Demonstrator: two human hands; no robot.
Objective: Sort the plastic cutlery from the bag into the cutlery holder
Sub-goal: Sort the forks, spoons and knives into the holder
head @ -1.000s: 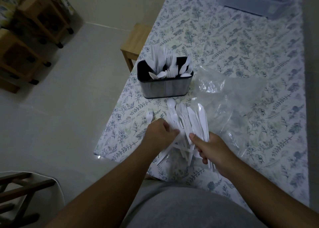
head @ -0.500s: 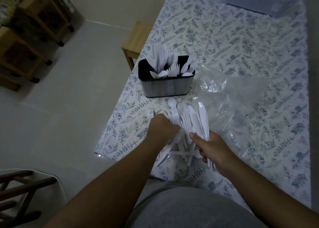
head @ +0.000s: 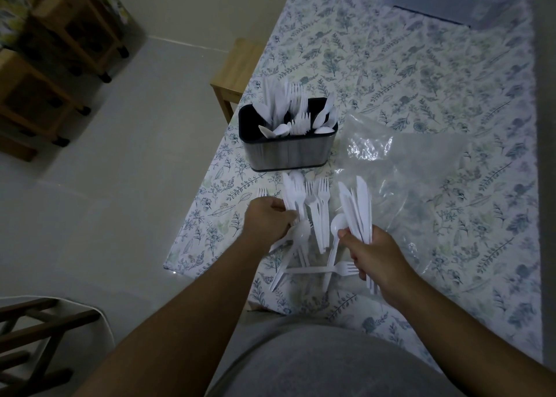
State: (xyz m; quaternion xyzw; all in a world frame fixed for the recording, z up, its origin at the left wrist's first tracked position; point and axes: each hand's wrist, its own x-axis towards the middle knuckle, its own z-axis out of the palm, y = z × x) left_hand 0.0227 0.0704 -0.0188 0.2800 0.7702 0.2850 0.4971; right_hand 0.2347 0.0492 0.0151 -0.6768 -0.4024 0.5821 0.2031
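Gripping a fanned bundle of white knives [head: 358, 210], right hand [head: 376, 258] is closed around their handles, blades pointing to 12 o'clock. Left hand [head: 267, 219] is closed on several pieces from the loose cutlery pile [head: 316, 231] on the floral tablecloth [head: 421, 81]. Cutlery holder [head: 287, 153] sits at 12 o'clock of the pile, part filled. Clear bag [head: 421, 171] lies at 2 o'clock. No readable labels.

White cutlery [head: 319, 216] – black-and-silver holder [head: 287, 153] – on a blue-green floral tablecloth [head: 421, 96]
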